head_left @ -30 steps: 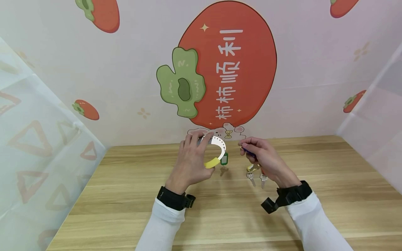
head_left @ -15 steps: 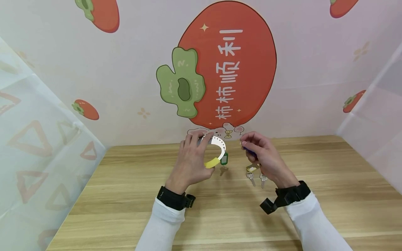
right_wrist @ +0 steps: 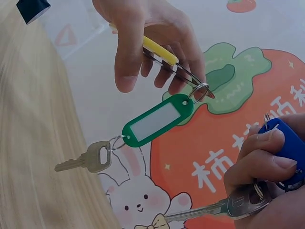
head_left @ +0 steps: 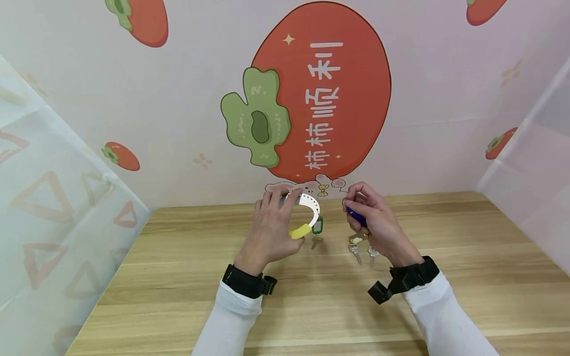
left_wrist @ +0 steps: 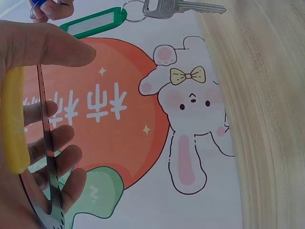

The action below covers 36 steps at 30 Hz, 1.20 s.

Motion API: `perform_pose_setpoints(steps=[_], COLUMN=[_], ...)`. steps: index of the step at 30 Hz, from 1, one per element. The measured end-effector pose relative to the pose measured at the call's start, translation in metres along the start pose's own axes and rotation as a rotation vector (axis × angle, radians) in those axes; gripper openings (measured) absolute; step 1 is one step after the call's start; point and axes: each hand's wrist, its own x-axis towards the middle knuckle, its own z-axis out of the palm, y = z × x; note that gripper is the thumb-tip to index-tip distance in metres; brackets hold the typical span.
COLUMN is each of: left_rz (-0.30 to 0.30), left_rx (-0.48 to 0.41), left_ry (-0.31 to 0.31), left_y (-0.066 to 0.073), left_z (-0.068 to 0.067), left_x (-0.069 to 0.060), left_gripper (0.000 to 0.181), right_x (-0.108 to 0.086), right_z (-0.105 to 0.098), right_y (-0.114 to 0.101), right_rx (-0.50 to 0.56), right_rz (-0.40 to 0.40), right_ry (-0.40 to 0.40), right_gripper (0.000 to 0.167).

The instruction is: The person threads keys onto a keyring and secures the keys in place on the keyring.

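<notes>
My left hand (head_left: 270, 228) grips a ring-shaped metal piece (head_left: 314, 203) with a yellow sleeve (head_left: 301, 231). From the ring's right side hangs a green key tag (head_left: 317, 225), and a key (right_wrist: 97, 157) dangles from that tag in the right wrist view. My right hand (head_left: 377, 223) pinches a blue tag (head_left: 356, 216), its small metal ring (right_wrist: 267, 119) standing out above the fingers. Below the right hand hang a yellow tag (head_left: 357, 239) and two keys, one silver key (head_left: 355, 253) beside another (head_left: 373, 255). A gap separates the two hands.
A wooden table (head_left: 178, 287) lies below both hands. Behind it stands a printed back sheet (head_left: 427, 163) with a large red fruit and a rabbit; pale sheets (head_left: 49, 148) rise at the sides. Black straps (head_left: 249, 283) circle both wrists.
My right hand has shifted slightly right, away from the ring, and more of the blue tag shows. The left hand holds still with the ring.
</notes>
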Motion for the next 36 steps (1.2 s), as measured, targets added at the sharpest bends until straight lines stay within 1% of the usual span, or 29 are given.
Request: perform_pose_setpoints(steps=[7, 14, 17, 23, 27, 31, 36], left_rz=[-0.002, -0.001, -0.001, 0.002, 0.003, 0.002, 0.000], left_rx=[-0.003, -0.006, -0.004, -0.001, -0.001, 0.005, 0.006], left_ry=[-0.002, -0.002, -0.004, 0.000, -0.001, -0.007, -0.016], left_y=[0.0001, 0.0003, 0.0001, -0.0002, -0.0001, 0.0000, 0.0003], left_z=[0.0000, 0.0002, 0.0003, 0.0007, 0.0006, 0.0004, 0.0005], left_x=[0.0001, 0.0002, 0.0004, 0.0009, 0.0011, 0.0009, 0.0009], left_gripper=[0.089, 0.089, 0.089, 0.088, 0.088, 0.088, 0.088], right_x=[-0.0005, -0.0012, -0.0010, -0.0002, -0.0004, -0.0006, -0.0005], right_z=[0.0003, 0.0008, 0.0012, 0.0017, 0.0022, 0.0028, 0.0032], right_y=[0.0002, -0.0003, -0.0007, -0.0008, -0.0010, -0.0018, -0.0025], right_rx=[-0.003, -0.021, -0.030, -0.071, -0.087, -0.051, 0.031], right_rz=[0.018, 0.055, 0.060, 0.056, 0.060, 0.087, 0.117], right_ry=[-0.020, -0.005, 0.013, 0.074, 0.100, 0.106, 0.098], right_gripper=[0.007, 0.006, 0.005, 0.010, 0.011, 0.010, 0.017])
